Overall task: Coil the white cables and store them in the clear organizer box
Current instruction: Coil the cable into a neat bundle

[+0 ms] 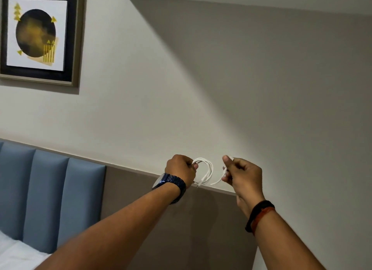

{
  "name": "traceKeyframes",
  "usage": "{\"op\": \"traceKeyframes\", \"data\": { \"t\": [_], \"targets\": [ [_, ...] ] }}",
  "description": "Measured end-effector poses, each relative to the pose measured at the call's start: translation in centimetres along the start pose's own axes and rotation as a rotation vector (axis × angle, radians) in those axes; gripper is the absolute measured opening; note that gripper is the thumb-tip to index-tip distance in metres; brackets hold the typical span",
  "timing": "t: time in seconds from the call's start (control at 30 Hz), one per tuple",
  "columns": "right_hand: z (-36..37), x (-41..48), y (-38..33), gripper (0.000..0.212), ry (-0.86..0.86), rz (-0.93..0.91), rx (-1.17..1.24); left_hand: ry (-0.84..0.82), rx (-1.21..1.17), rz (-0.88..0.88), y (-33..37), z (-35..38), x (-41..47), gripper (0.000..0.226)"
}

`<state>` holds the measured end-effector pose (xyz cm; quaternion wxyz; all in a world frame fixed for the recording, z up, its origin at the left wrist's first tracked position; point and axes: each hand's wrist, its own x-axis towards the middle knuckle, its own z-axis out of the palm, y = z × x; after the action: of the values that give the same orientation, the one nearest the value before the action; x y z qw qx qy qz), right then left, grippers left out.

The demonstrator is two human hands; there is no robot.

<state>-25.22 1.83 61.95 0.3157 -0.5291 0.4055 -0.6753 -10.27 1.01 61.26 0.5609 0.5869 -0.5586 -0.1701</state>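
A white cable [208, 171] is held up in the air in front of the wall, wound into a few loops. My left hand [181, 169], with a blue watch on the wrist, is closed around one side of the loops. My right hand [240, 174], with a black and orange band on the wrist, pinches the loose end of the same cable between thumb and fingers just to the right of the coil. A short strand curves between the two hands. The clear organizer box is not in view.
A grey wall panel [161, 219] runs behind my arms, with a blue padded headboard [46, 195] to its left and white bedding [18, 255] at the bottom left. A framed picture [38, 34] hangs high on the left of the wall.
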Motion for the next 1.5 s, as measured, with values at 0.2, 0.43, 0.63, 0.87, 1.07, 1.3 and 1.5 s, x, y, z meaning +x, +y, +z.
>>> {"op": "traceKeyframes", "data": {
  "t": [0.2, 0.43, 0.63, 0.87, 1.07, 1.3, 1.5],
  "targets": [
    [0.0, -0.4, -0.3, 0.010, -0.234, 0.002, 0.090, 0.016, 0.057, -0.041, 0.0, 0.5, 0.3, 0.018],
    [0.8, -0.3, 0.1, 0.025, -0.008, -0.078, -0.153, -0.013, 0.118, 0.044, 0.3, 1.4, -0.3, 0.022],
    [0.8, 0.7, 1.1, 0.005, 0.076, 0.025, -0.260, -0.001, 0.190, 0.098, 0.9, 2.1, -0.3, 0.021],
    [0.4, 0.1, 0.8, 0.031, -0.131, 0.112, -0.275, 0.016, 0.273, 0.059, 0.3, 2.5, 0.4, 0.016],
    [-0.1, 0.0, 0.7, 0.006, -0.255, 0.112, -0.305, -0.014, 0.290, 0.094, 0.2, 2.9, 0.2, 0.017],
    [-0.6, 0.2, 0.4, 0.023, -0.449, 0.322, -0.010, -0.056, 0.317, 0.105, 0.4, 2.7, 0.0, 0.023],
    [-0.8, -0.3, 0.7, 0.014, -0.476, -0.031, -0.289, -0.062, 0.284, 0.075, 0.4, 2.7, 0.2, 0.037]
  ]
}}
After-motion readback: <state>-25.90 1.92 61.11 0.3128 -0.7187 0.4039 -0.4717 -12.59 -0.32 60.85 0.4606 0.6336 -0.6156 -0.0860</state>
